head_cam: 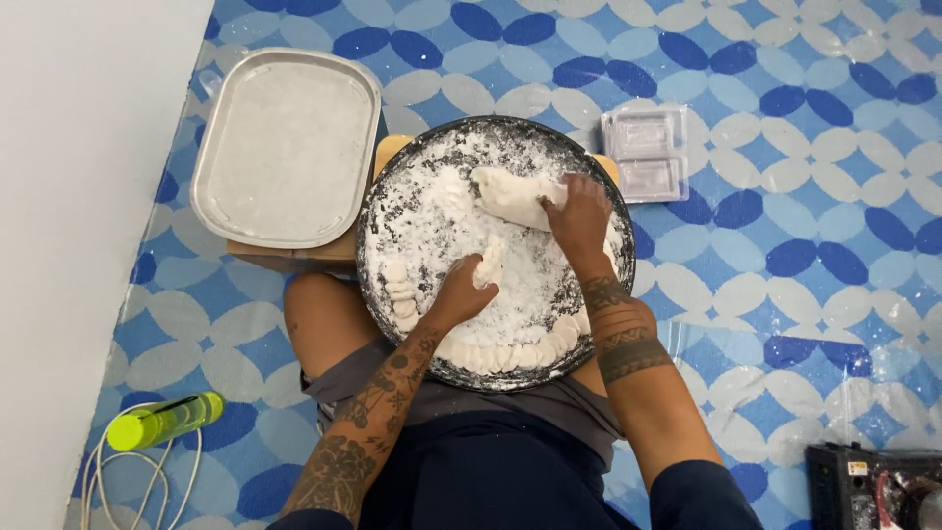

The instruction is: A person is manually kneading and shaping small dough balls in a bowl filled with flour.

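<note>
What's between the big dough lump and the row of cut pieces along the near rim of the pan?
In the head view, only flour-covered pan and the left hand, pinching a small dough piece.

home floor | patterned floor mat (785,118) | floured round tray (432,211)

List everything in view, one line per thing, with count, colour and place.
round tray: one, dark, floured, on the lap
dough lump: one, white, upper tray
dough piece: one, white, tray centre
cut dough pieces: many, white, along the tray's left and lower rim
metal tray: one, grey, upper left
plastic container: one, clear, upper right
bottle: one, yellow-green, lower left
left hand: holds the dough piece
right hand: on the dough lump
</note>
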